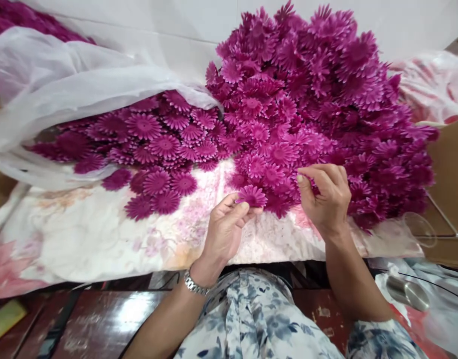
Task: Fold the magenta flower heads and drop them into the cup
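Note:
My left hand (226, 225), with a metal watch on the wrist, pinches one magenta artificial flower head (253, 195) between thumb and fingers. Its petals face up, just above the cloth. To the right, my right hand (327, 198) is raised in front of a tall heap of magenta flower heads (303, 99). Thumb and forefinger meet at their tips there; whatever they hold, if anything, is too small to make out. Left of my hands, more flower heads (165, 146) spill from a white plastic bag (90, 75), several lying loose on the cloth.
A floral cloth (82, 239) covers the work surface. Cardboard (449, 184) stands at the right edge, beside a clear round plastic piece (419, 229). Lower right is a metal cup (408, 293) on plastic bags. A dark red bench (101, 324) lies below, with a black strap (60, 324).

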A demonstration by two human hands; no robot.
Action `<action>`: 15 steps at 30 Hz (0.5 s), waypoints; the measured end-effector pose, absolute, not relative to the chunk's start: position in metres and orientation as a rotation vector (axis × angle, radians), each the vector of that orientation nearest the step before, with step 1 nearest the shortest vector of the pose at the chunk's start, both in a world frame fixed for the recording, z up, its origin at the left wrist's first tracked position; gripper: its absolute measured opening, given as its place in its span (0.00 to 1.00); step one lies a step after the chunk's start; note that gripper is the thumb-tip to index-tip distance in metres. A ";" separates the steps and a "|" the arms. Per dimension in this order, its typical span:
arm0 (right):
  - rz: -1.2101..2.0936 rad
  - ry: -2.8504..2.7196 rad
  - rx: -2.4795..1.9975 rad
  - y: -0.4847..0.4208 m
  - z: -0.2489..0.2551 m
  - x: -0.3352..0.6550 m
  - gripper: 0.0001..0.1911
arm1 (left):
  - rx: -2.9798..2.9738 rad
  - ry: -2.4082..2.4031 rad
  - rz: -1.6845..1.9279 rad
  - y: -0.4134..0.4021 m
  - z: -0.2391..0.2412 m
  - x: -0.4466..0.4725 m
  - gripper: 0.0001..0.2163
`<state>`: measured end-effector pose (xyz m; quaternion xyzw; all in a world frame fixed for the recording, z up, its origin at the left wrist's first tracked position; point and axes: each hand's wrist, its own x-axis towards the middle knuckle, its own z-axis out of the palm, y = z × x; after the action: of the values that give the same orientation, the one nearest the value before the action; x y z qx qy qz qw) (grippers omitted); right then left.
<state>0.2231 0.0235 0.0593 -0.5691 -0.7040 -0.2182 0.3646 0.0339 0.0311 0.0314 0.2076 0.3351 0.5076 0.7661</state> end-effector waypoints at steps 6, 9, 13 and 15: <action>-0.005 -2.006 -1.216 0.020 0.055 0.185 0.04 | 0.514 0.846 1.192 0.027 0.026 0.037 0.11; 0.088 -1.991 -1.228 0.020 0.047 0.185 0.05 | 0.561 0.850 1.206 0.025 0.020 0.035 0.13; 0.167 -1.968 -1.216 0.017 0.045 0.185 0.04 | 0.693 0.867 1.193 0.023 0.013 0.033 0.15; 0.184 -1.957 -1.205 0.016 0.048 0.182 0.04 | 0.751 0.897 1.210 0.022 0.010 0.033 0.17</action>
<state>0.1822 0.0157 0.0478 -0.4776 -0.7756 0.0731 0.4061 0.0330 0.0222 0.0101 0.3326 0.3975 0.5360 0.6664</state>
